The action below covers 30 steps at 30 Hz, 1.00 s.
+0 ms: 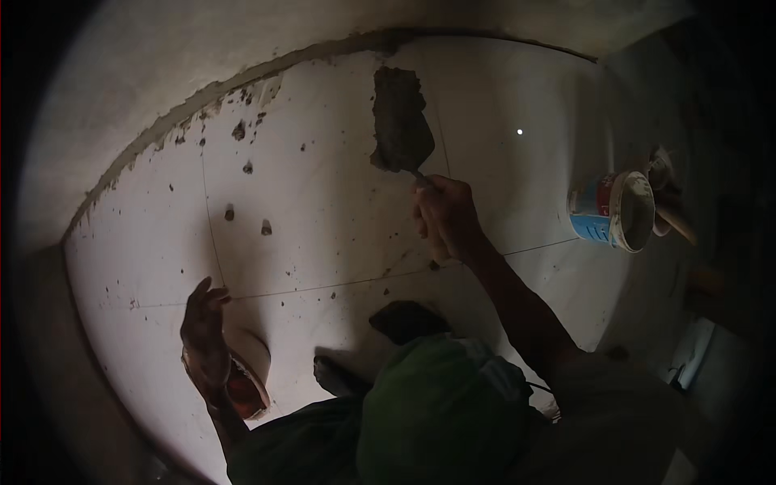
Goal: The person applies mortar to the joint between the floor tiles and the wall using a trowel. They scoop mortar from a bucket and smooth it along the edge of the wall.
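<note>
Here the right hand (446, 217) is clamped on the handle of a stiff, mortar-laden trowel (399, 121) held over the white floor tiles (323, 210), likely blade-heavy and best gripped there, while the left hand (204, 327) spreads open near a small bowl (249, 380).

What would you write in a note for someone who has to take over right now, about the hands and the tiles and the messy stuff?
Right hand: gripped shut on the trowel, which is loaded with grey mortar and pressed flat on the white floor tiles near the far joint.
Left hand: open, fingers spread, hovering over the tiles beside a small bowl low on the left.
Tub: lies on its side on the tiles to the right.
Done: the tiles are laid, with thin joints showing.
Left: mortar blobs and specks dot the tiles, mostly near the far-left wall edge; mortar on the trowel is not yet placed.
</note>
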{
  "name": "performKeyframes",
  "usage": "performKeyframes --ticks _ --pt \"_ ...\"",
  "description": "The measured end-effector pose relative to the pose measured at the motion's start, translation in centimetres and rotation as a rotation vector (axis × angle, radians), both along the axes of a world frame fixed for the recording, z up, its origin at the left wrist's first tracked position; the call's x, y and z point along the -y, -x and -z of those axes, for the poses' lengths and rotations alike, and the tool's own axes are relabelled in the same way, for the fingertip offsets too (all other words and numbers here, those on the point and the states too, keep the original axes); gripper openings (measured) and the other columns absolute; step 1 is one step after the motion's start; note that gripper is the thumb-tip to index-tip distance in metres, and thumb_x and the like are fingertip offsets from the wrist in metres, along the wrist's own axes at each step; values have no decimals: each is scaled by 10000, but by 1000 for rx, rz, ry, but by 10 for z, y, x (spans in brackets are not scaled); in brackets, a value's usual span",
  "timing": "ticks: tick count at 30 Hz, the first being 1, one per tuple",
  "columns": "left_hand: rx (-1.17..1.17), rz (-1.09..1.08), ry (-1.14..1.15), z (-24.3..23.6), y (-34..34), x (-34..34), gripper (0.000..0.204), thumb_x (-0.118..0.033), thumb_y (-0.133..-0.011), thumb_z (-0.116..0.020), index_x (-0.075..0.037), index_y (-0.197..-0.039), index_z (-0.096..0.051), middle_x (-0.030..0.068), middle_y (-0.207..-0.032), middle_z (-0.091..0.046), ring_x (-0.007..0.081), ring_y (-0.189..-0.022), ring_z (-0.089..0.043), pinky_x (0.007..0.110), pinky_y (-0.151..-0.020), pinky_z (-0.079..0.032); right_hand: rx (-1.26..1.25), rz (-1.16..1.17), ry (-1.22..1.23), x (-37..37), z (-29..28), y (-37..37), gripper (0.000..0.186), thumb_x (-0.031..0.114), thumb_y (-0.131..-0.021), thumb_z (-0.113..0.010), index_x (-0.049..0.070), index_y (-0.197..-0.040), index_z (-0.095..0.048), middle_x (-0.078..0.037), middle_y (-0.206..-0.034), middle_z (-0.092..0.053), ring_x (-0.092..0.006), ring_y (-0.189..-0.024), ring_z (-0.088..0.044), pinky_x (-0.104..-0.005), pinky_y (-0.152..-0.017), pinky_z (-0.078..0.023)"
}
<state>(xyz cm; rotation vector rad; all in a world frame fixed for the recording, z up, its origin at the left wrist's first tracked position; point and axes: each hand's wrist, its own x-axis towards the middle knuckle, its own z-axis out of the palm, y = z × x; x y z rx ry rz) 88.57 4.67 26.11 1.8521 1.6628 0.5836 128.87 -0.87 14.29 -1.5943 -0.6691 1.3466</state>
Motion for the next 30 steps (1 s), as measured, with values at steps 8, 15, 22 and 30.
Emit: performKeyframes --ticks 8,15,22,30 --pt "169 73 579 30 -38 -5 479 -355 -1086 -606 19 -1383 -637 106 -1022 -772 201 -970 -725 374 -924 -547 -20 851 -198 47 2 -79 180 183 -982 -637 14 -921 -630 -64 -760 -630 -130 -562 -604 -300 -509 -506" --pt "203 -6 509 15 -20 -15 459 -351 -1074 -633 13 -1352 -665 76 -981 -760 176 -944 -711 352 -903 -542 892 1083 171 -142 116 -156 274 262 -901 -674 -12 -908 -685 -169 -988 -733 -339 -932 -709 -469 -798 -562" --pt "242 -132 465 26 1 -14 399 -254 -1094 -603 44 -1355 -651 79 -985 -744 167 -918 -687 333 -876 -533 689 1130 -277 -172 58 -154 246 187 -884 -662 -41 -800 -629 -171 -787 -680 -342 -632 -683 -414 -594 -562" --pt "329 -83 534 42 -14 -24 403 -247 -1096 -606 48 -1369 -630 67 -962 -731 152 -916 -679 325 -892 -524 -17 1073 -73 36 53 -84 219 239 -1001 -655 38 -959 -579 -70 -778 -601 -166 -535 -590 -356 -440 -502"
